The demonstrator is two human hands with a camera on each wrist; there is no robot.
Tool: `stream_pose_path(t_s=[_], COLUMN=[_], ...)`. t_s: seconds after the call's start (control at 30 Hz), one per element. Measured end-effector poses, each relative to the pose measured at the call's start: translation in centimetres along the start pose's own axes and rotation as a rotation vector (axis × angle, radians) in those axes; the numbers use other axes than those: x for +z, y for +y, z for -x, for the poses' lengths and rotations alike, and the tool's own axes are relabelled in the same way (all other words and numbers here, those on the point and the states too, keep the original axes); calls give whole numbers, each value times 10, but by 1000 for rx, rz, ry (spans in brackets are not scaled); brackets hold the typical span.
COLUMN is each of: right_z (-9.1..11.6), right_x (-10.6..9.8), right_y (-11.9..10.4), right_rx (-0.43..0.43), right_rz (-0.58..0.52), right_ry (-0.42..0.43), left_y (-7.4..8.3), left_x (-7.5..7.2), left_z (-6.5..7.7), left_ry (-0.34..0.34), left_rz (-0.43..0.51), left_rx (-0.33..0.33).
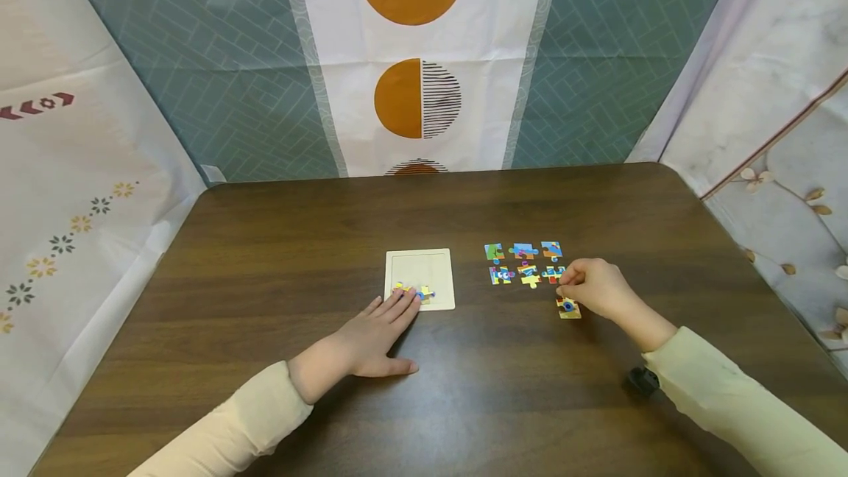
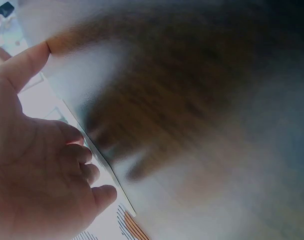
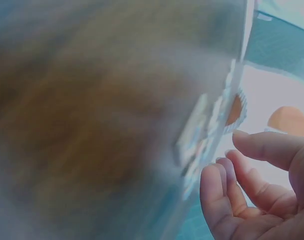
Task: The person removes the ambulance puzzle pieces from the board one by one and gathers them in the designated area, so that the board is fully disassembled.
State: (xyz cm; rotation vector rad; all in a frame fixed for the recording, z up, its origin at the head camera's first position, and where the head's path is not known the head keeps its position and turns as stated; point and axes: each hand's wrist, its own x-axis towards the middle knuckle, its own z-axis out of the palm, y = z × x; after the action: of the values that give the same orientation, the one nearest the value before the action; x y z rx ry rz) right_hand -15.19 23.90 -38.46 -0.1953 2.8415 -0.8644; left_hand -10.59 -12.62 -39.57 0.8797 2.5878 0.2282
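My left hand (image 1: pixel 371 337) lies with its fingers spread, the fingertips over the near left part of a pale square puzzle tray (image 1: pixel 417 263). Two joined-looking yellow and blue jigsaw pieces (image 1: pixel 426 294) show in the tray just past those fingertips, partly covered. My right hand (image 1: pixel 595 287) is over the loose pieces on the right, fingers bent. In the right wrist view, a gap parts its thumb (image 3: pixel 256 145) from the fingers, with nothing between. Nearest to it are a yellow piece with a blue round (image 1: pixel 568 308) and a red and blue piece (image 1: pixel 553 272).
More jigsaw pieces lie in two rows: a green one (image 1: pixel 493 250), blue ones (image 1: pixel 524 249) (image 1: pixel 551 248), a blue and yellow one (image 1: pixel 500 275) and a yellow one (image 1: pixel 529 275). They rest on a brown wooden table (image 1: pixel 298 241). Patterned cloths (image 1: pixel 252 94) hang behind.
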Motion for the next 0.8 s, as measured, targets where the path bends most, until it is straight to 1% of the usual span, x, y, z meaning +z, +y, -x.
stream_pose_path(t_s=[0.17, 0.27, 0.4, 0.5, 0.63, 0.8], right_z=[-4, -10, -19, -26, -34, -43], right_x=[3, 6, 10, 16, 25, 34], right_y=[-18, -28, -40, -49, -60, -76], right_rx=[-40, -72, -91, -98, -112, -141], right_rz=[-27, -50, -69, -95, -136, -132], right_ry=[10, -5, -21, -45, -74, -87], left_y=[1, 0, -2, -4, -5, -6], left_x=[3, 4, 3, 1, -2, -3], left_z=[3, 6, 11, 15, 18, 19], left_ry=[16, 22, 31, 28, 13, 10], left_rz=[3, 5, 5, 7, 35, 53], left_rx=[2, -5, -7, -23, -55, -57])
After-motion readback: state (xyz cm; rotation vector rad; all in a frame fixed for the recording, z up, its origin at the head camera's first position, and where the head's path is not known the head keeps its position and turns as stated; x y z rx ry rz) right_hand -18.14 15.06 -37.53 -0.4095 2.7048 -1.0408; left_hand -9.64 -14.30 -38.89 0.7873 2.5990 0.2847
